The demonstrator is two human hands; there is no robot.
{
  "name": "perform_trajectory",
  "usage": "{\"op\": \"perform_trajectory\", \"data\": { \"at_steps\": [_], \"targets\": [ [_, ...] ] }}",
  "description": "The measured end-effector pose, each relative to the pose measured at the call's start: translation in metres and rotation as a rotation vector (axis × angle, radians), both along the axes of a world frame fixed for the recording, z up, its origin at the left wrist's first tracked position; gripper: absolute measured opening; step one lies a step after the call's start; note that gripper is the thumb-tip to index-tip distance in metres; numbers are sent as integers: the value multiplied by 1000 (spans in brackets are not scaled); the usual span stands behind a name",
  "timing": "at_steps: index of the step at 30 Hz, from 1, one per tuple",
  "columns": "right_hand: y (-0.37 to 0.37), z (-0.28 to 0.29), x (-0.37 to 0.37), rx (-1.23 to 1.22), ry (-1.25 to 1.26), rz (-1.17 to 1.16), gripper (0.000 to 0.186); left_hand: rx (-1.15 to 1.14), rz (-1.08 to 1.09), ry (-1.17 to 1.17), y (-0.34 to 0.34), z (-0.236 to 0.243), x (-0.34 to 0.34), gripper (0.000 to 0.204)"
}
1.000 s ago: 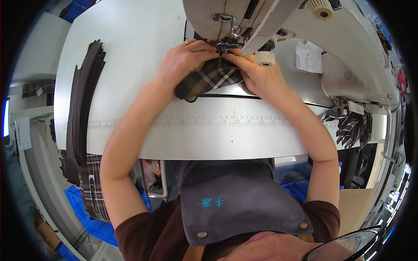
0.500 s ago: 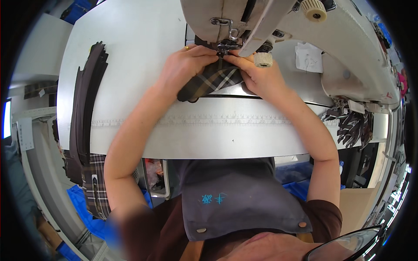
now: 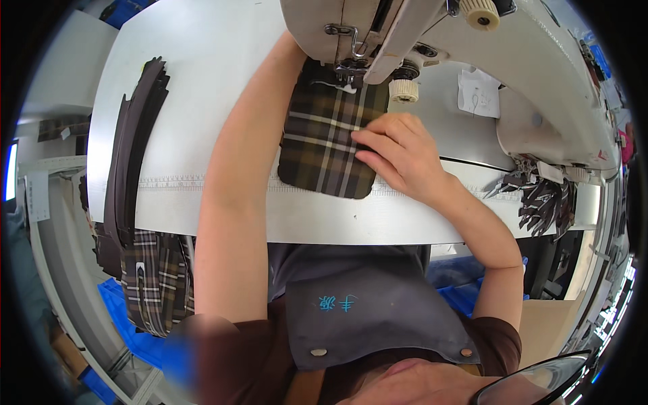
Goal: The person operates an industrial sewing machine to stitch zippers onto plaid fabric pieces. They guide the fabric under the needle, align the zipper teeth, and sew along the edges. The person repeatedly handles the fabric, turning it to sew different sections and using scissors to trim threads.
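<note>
A brown, black and white plaid fabric panel [image 3: 327, 152] with rounded corners lies flat on the sewing table, its far end under the head of the sewing machine [image 3: 351, 71]. My right hand [image 3: 405, 152] is over the panel's right edge. Its fingertips and thumb are apart, with nothing visible between them. My left forearm [image 3: 239, 155] reaches along the panel's left side and passes behind the machine head, which hides my left hand. A small white piece shows on the panel close to the presser foot.
Dark fabric strips [image 3: 138, 148] lie stacked along the table's left side. More plaid pieces [image 3: 158, 283] hang below that edge. A bundle of dark strips [image 3: 550, 202] sits at the right end. A white paper [image 3: 479, 94] lies beneath the machine arm. A ruler scale [image 3: 172, 182] runs along the table.
The plaid fabric, bunched under both hands before, is now spread flat toward me. My left hand has gone far behind the machine head. My right hand has moved back from the needle area.
</note>
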State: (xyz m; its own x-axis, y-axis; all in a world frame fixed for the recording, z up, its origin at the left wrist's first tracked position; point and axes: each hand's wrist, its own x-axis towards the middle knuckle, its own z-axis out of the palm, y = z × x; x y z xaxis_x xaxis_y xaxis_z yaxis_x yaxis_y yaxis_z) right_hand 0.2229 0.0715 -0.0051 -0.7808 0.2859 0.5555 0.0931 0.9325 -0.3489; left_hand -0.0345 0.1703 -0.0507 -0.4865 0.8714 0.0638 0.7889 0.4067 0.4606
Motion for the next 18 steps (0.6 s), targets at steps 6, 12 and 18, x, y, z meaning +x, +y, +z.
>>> {"op": "perform_trajectory", "data": {
  "at_steps": [6, 12, 18],
  "targets": [
    [1, -2, -1, 34, -101, -98, 33, 96, 46, -17, 18, -19, -4, 24],
    [-1, -1, -4, 66, -209, -112, 52, 490, 214, -186, 31, -5, -44, 20],
    [0, -2, -8, 42, -335, -206, 60, 988, 220, -371, -2, 41, -110, 16]
  ]
}}
